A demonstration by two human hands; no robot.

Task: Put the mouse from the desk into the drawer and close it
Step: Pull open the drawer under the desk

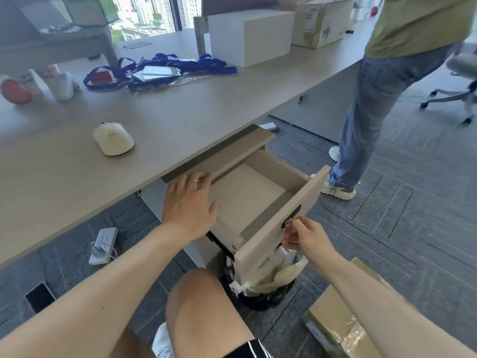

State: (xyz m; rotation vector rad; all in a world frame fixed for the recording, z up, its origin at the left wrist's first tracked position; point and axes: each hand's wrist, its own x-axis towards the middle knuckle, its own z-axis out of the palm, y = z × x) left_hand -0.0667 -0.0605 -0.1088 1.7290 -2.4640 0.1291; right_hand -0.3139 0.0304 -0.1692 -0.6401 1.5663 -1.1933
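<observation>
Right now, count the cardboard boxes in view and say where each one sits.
2. One cardboard box stands on the far end of the desk, behind the white box. The other lies on the floor at lower right. More may be out of frame.

My drawer (247, 202) gapes open and bare inside; only my left hand (189, 202) overhangs its near corner.

Blue lanyards (165, 69) with badge holders, at 11 o'clock. White box (249, 37), 12 o'clock; cardboard carton (320, 24) just beyond, 1 o'clock. Red round object (15, 91), 10 o'clock. Power strip (103, 245) on floor, 8 o'clock. Black-lined waste bin (265, 285), 5 o'clock. Standing person in jeans (374, 99), 2 o'clock. Office chair (462, 81), 3 o'clock.
</observation>
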